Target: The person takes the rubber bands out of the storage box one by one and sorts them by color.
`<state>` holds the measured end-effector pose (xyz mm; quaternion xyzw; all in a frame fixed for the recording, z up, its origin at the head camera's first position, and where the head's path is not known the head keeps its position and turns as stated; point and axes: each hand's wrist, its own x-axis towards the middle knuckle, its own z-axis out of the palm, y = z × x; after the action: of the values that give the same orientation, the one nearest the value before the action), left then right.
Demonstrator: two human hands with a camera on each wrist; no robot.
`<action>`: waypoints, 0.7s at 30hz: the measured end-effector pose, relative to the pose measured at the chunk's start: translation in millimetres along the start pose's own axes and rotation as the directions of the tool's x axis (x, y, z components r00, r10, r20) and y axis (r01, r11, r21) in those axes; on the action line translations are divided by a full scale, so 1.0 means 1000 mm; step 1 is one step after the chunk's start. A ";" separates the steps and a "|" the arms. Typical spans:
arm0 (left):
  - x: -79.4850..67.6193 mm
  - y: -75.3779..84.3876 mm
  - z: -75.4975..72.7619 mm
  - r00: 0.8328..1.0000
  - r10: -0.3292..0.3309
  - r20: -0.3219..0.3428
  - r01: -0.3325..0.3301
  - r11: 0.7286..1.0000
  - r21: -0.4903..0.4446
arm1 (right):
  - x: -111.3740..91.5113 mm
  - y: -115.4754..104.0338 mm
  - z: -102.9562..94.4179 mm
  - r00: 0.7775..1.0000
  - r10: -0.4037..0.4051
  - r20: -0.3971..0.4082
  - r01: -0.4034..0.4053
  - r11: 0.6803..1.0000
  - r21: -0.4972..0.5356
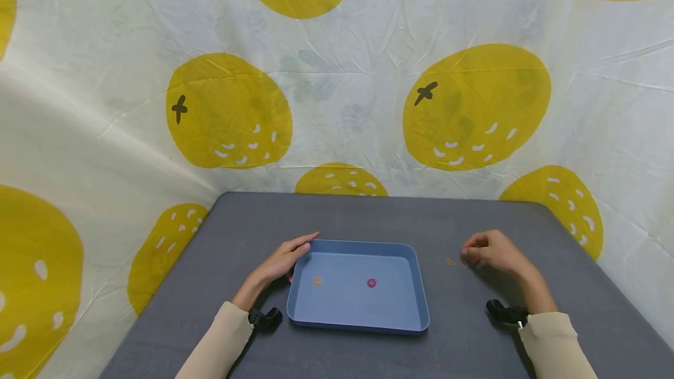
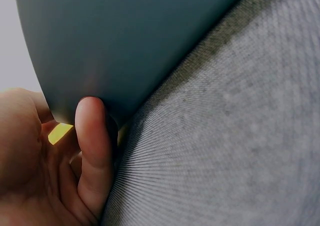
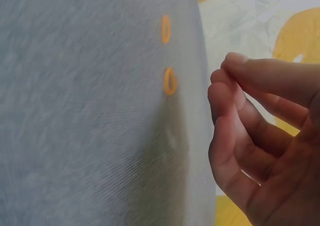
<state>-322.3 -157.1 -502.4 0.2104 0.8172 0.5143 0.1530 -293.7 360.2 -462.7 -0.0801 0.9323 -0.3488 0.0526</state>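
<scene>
A blue tray [image 1: 358, 303] lies on the table. My left hand [image 1: 281, 262] holds its far left corner, the thumb along the rim; in the left wrist view a finger [image 2: 94, 136] bends against the outer wall. Inside the tray are a small orange band [image 1: 317, 281] and a small pinkish-red band [image 1: 371, 282]. To the tray's right, my right hand [image 1: 495, 250] is raised above the table, fingers curled and thumb tip against the index fingertip; nothing shows between them. Below it lie two small orange bands [image 3: 166, 30], [image 1: 450, 262], apart from the fingers.
The grey cloth-covered table [image 1: 368, 361] extends around the tray. A pale hanging cloth [image 1: 347, 116] with yellow fruit prints stands behind the table's far edge. Each wrist bears a black strapped device [image 1: 265, 319].
</scene>
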 end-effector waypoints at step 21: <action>-0.004 0.009 0.001 1.000 -0.004 0.009 0.004 1.000 -0.017 | 0.005 -0.047 0.011 0.992 -0.126 0.010 0.126 0.992 0.025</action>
<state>-316.4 -154.7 -494.2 0.2097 0.8126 0.5199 0.1593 -291.3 317.6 -439.8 -0.1402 0.9207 -0.3625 0.0370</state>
